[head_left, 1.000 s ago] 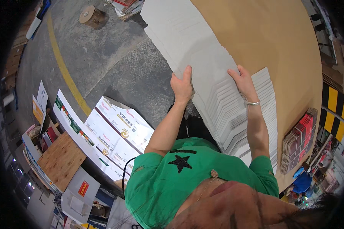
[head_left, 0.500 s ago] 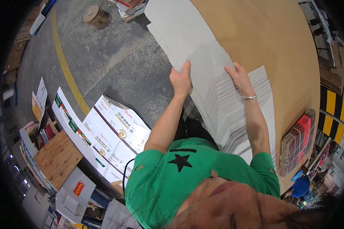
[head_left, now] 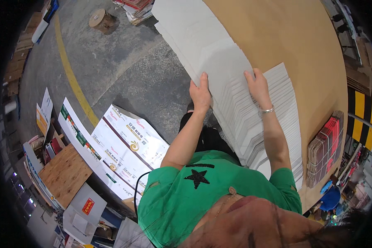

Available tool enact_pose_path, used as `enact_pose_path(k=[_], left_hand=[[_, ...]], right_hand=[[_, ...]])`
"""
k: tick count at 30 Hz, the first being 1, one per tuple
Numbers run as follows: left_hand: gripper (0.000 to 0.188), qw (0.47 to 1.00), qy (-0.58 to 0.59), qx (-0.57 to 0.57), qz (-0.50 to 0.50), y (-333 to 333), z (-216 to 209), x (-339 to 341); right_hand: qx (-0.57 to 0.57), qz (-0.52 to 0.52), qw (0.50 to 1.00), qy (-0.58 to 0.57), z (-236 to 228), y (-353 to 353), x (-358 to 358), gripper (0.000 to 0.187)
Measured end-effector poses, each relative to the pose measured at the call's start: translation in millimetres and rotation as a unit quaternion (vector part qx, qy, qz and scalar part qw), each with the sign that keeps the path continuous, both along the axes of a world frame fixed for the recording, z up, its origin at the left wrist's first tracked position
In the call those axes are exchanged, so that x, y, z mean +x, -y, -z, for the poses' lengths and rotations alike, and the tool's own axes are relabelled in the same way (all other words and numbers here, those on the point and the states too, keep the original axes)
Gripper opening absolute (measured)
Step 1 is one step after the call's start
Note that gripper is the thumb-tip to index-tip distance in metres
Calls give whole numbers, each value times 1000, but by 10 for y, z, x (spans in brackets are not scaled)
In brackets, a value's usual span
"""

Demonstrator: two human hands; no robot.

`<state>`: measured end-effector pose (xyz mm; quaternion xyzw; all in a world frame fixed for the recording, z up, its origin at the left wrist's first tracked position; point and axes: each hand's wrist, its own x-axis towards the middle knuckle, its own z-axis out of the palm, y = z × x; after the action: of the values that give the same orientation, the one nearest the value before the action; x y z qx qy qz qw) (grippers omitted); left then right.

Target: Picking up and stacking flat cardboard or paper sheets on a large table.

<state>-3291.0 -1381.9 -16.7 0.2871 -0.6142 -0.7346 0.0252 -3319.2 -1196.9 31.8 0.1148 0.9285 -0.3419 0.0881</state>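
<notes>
A long fanned stack of white paperboard sheets (head_left: 219,58) stretches from the far side toward my body, its overlapping edges stepping down near me. My left hand (head_left: 200,94) grips the stack's left edge, thumb on top and fingers hidden beneath. On the opposite edge my right hand (head_left: 258,89), with a silver bracelet at the wrist, grips the sheets with thumb and fingers bent over the side. More stepped sheets (head_left: 283,95) lie under and beside my right forearm.
A brown tabletop (head_left: 273,33) lies under the stack. At its right is a tied bundle of red and brown pieces (head_left: 325,149). Printed white sheets (head_left: 124,144) lie at my left. On the grey floor (head_left: 140,70) stand a round wooden stump (head_left: 103,21) and a yellow line.
Both hands keep their grip on the white sheets. My left hand sits slightly nearer to me and to the right; the view has shifted a little.
</notes>
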Motion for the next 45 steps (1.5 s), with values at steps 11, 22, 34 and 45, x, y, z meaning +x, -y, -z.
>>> enact_pose_path(k=[11, 22, 34, 45], left_hand=[[43, 1000, -5, -24, 6, -23, -4, -3], [52, 1000, 15, -2, -16, -25, -124, 403], [69, 999, -38, -10, -11, -433, -21, 822], [52, 1000, -9, 1, 0, 110, -37, -198]], right_hand=[[114, 12, 991, -61, 254, -89, 64, 43], [-20, 65, 997, -24, 15, -273, 260, 37], [56, 26, 990, -128, 188, -144, 248, 38], [-253, 38, 966, 34, -143, -24, -211, 28]])
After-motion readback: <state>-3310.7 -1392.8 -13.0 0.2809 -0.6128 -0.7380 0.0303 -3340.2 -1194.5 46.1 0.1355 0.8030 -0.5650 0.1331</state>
